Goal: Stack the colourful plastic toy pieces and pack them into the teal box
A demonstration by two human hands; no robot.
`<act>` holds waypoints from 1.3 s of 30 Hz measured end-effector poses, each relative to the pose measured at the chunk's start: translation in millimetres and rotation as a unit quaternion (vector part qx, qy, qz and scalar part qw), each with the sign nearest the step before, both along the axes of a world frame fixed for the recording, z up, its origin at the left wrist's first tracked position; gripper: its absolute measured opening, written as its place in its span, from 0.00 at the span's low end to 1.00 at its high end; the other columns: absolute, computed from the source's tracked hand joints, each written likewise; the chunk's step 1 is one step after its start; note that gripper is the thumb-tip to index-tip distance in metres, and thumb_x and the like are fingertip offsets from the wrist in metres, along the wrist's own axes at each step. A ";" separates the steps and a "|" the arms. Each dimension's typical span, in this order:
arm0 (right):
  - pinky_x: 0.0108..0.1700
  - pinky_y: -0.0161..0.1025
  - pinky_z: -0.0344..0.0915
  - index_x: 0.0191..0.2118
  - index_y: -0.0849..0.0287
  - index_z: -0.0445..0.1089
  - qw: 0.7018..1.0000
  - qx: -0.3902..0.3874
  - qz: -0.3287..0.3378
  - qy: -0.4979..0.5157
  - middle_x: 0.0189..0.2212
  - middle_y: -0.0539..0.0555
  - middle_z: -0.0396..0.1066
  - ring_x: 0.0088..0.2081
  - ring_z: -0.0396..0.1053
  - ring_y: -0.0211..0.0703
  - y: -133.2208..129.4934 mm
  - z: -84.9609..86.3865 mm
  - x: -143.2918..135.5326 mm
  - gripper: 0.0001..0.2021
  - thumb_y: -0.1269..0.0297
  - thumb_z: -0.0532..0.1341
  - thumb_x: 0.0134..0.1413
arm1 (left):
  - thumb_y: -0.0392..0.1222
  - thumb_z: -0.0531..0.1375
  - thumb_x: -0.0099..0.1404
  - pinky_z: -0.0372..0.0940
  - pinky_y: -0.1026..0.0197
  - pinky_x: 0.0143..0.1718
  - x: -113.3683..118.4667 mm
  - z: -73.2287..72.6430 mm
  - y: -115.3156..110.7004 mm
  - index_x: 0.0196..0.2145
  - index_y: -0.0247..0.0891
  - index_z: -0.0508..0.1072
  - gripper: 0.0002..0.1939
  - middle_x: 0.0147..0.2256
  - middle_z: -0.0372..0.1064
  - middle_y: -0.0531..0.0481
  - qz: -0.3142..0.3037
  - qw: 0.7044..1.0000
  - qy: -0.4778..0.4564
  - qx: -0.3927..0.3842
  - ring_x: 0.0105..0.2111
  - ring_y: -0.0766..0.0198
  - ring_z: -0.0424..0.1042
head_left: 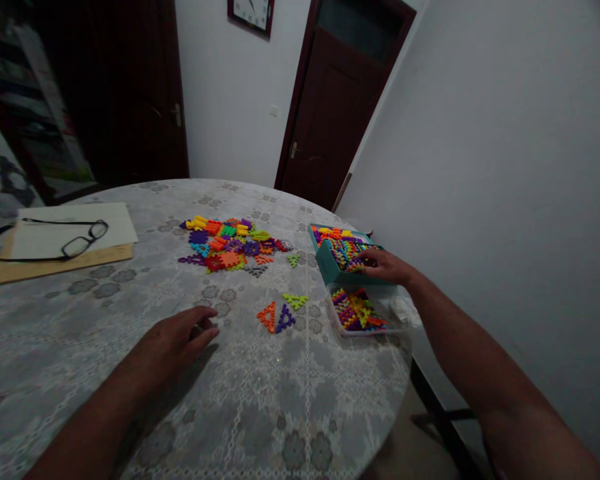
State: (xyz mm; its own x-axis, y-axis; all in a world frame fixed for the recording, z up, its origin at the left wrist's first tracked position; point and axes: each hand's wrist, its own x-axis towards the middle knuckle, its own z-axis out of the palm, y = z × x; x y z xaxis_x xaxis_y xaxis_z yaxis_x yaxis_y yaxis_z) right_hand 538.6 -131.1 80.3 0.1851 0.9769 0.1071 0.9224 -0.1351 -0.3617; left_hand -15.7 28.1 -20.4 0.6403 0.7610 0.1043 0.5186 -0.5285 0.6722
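Observation:
My right hand (386,267) reaches over the teal box (330,264), its fingertips down at the rows of colourful plastic pieces (347,253); what they pinch is too small to make out. Low over the tablecloth, my left hand (183,337) has its fingers slightly curled and apart, with nothing in them. An orange triangle (267,317), a purple triangle (285,319) and a yellow-green triangle (295,301) lie right of it. A smaller green triangle (293,260) lies farther back, beside a pile of mixed pieces (227,247).
A clear plastic tray (333,313) with more pieces stands before the teal box at the table's right edge. Black glasses (77,247) rest on papers (123,223) at the left. The round table (250,400) has a patterned cloth; a wall rises at the right.

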 end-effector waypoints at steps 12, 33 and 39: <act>0.50 0.47 0.76 0.60 0.57 0.81 0.999 0.038 0.003 -0.008 0.50 0.58 0.83 0.44 0.79 0.50 4.1 -27.8 -7.3 0.24 0.55 0.67 0.61 | 0.64 0.59 0.67 0.75 0.47 0.46 1.7 -2.5 1.1 0.51 0.45 0.82 0.26 0.42 0.85 0.42 0.005 1.000 0.003 -0.002 0.42 0.43 0.84; 0.71 0.66 0.68 0.68 0.53 0.75 0.985 0.129 0.030 -0.106 0.64 0.64 0.77 0.66 0.75 0.62 -11.8 -59.3 -16.6 0.27 0.58 0.65 0.65 | 0.65 0.59 0.67 0.75 0.47 0.48 0.6 -3.0 1.2 0.52 0.44 0.83 0.28 0.43 0.86 0.40 0.003 1.000 0.000 -0.009 0.43 0.43 0.84; 0.71 0.64 0.69 0.71 0.55 0.73 0.983 0.105 0.041 -0.147 0.65 0.66 0.77 0.65 0.75 0.63 -13.6 -64.1 -31.8 0.28 0.59 0.62 0.68 | 0.64 0.59 0.69 0.75 0.49 0.47 0.5 -2.7 -0.9 0.51 0.45 0.83 0.26 0.42 0.85 0.41 0.001 1.000 -0.001 0.005 0.42 0.45 0.84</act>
State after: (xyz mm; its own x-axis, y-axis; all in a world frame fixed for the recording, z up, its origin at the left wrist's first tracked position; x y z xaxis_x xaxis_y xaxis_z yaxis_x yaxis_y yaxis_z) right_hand 506.7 -144.7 16.1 0.0384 0.9380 0.3444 0.9958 -0.0074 -0.0910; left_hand -15.2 27.2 -23.0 0.6380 0.7616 0.1137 0.5189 -0.5343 0.6673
